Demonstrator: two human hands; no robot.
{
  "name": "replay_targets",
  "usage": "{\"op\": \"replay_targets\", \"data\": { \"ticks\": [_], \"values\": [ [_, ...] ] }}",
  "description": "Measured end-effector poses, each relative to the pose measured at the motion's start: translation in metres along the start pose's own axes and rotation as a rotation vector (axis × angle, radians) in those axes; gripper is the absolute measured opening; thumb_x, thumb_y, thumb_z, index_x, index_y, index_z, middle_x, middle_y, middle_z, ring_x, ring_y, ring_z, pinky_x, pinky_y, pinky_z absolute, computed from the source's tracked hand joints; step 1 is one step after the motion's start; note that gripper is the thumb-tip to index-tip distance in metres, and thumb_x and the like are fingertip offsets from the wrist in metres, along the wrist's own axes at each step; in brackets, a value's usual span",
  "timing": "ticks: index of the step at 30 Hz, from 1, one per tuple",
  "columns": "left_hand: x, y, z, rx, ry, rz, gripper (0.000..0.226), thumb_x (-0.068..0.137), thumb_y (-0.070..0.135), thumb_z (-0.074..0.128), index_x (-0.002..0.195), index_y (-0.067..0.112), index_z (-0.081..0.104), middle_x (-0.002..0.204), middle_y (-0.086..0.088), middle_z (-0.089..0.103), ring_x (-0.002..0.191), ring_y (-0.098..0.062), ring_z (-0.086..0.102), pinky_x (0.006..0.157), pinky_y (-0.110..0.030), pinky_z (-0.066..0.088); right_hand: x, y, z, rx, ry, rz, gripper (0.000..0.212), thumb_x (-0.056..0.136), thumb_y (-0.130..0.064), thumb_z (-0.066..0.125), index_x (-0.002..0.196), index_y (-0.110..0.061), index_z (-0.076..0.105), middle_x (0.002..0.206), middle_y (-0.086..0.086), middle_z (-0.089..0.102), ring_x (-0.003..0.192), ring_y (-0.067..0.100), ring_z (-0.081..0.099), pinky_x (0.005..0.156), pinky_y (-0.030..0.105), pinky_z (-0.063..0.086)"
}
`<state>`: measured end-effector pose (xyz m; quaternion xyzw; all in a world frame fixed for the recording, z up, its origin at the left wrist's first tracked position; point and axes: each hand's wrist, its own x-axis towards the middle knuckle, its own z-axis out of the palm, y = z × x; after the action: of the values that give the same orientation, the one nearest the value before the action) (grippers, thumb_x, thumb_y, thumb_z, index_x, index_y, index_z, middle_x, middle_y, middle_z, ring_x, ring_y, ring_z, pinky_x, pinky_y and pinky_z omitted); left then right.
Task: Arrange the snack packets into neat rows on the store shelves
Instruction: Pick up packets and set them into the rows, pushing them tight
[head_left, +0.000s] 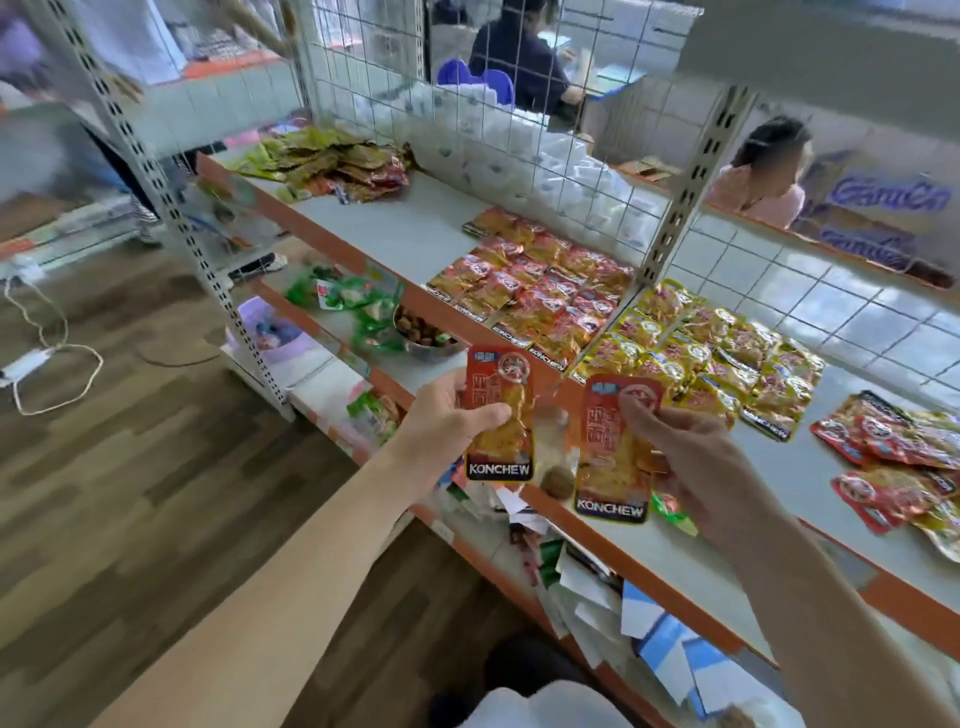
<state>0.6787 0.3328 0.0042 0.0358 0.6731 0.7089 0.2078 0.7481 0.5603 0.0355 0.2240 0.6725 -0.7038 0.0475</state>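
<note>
Your left hand (447, 410) pinches a red packet (498, 415) at its left edge, thumb across the front and fingers behind. Your right hand (691, 447) grips a second red packet (615, 447) by its right edge. There may be another tucked behind it, but your fingers hide that. Both packets are upright with their labels facing you, side by side but apart, held in the air in front of the shelf (395, 228) and not yet set down.

I'd judge you're mid-placement. These two match the loose red heap (893, 452) on your right and the tidy red block (535, 286) ahead. The next move calls for laying each one flat, edges flush with the block's front row. Take care not to nudge the yellow packets (717, 353) just beside it.

The shelf is a pale board with an orange lip. Wire mesh (467, 104) backs it, and a slotted post (691, 208) rises between the red and yellow groups. A jumbled pile (332, 161) lies at the far end. Below, a lower shelf carries green packets and a metal bowl (421, 338). The floor (130, 467) is wood-patterned, with a white cable (52, 353) trailing across it. People sit beyond the mesh.
</note>
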Motion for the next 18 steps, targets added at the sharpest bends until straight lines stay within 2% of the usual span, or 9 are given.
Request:
{"op": "replay_targets", "data": {
  "ticks": [2,4,6,8,10,12,18],
  "values": [
    [0.001,0.001,-0.005,-0.004,0.029,-0.006,0.030,0.081,0.014,0.075,0.111,0.011,0.070,0.103,-0.013,0.075,0.100,-0.032,0.072,0.096,-0.051,0.055,0.009,0.001,0.011,0.079,0.021,0.006,0.045,0.070,-0.041,0.074,0.101,-0.009,0.073,0.096,0.010,0.077,0.091,0.028,0.073,0.087,0.051,0.056],
    [0.004,0.003,-0.011,-0.014,0.061,-0.008,0.023,0.087,0.006,0.073,0.110,0.012,0.070,0.101,-0.009,0.077,0.095,-0.027,0.073,0.092,-0.045,0.058,0.020,-0.001,0.022,0.160,0.027,0.013,0.048,0.072,-0.039,0.072,0.107,-0.006,0.069,0.095,0.009,0.077,0.085,0.022,0.073,0.080,0.044,0.058],
    [0.007,0.006,-0.018,-0.012,0.099,0.004,0.021,0.089,0.004,0.071,0.108,0.013,0.071,0.099,-0.007,0.077,0.090,-0.022,0.074,0.082,-0.035,0.060,0.029,-0.004,0.031,0.221,0.002,0.024,0.042,0.076,-0.031,0.071,0.110,-0.006,0.067,0.093,0.006,0.076,0.083,0.018,0.073,0.074,0.037,0.058],
    [0.013,0.009,-0.028,-0.019,0.137,0.000,0.021,0.089,0.005,0.072,0.107,0.014,0.071,0.098,-0.006,0.078,0.089,-0.021,0.075,0.077,-0.031,0.060,0.038,-0.008,0.040,0.237,-0.066,0.035,0.038,0.076,-0.017,0.071,0.111,-0.006,0.066,0.092,0.006,0.076,0.086,0.019,0.072,0.077,0.035,0.058],
    [0.021,0.012,-0.039,-0.008,0.174,-0.001,0.020,0.088,0.006,0.073,0.107,0.014,0.072,0.099,-0.006,0.078,0.091,-0.022,0.075,0.081,-0.036,0.060,0.048,-0.011,0.049,0.226,-0.132,0.042,0.038,0.072,-0.005,0.071,0.110,-0.006,0.066,0.097,0.010,0.076,0.095,0.024,0.071,0.087,0.039,0.055],
    [0.034,0.015,-0.051,0.008,0.208,-0.001,0.021,0.086,0.008,0.075,0.105,0.016,0.073,0.100,-0.005,0.078,0.094,-0.024,0.074,0.085,-0.040,0.059,0.060,-0.015,0.059,0.202,-0.155,0.040,0.042,0.068,-0.002,0.072,0.109,-0.004,0.066,0.101,0.013,0.075,0.101,0.027,0.071,0.093,0.043,0.054],
    [0.079,0.034,-0.083,0.052,0.263,0.007,0.020,0.084,0.011,0.079,0.100,0.021,0.075,0.097,0.000,0.078,0.093,-0.020,0.075,0.091,-0.044,0.058,0.109,-0.036,0.085,0.158,-0.121,0.000,0.051,0.062,-0.009,0.080,0.110,-0.001,0.066,0.102,0.013,0.076,0.096,0.028,0.073,0.088,0.041,0.057]
  ]
}}
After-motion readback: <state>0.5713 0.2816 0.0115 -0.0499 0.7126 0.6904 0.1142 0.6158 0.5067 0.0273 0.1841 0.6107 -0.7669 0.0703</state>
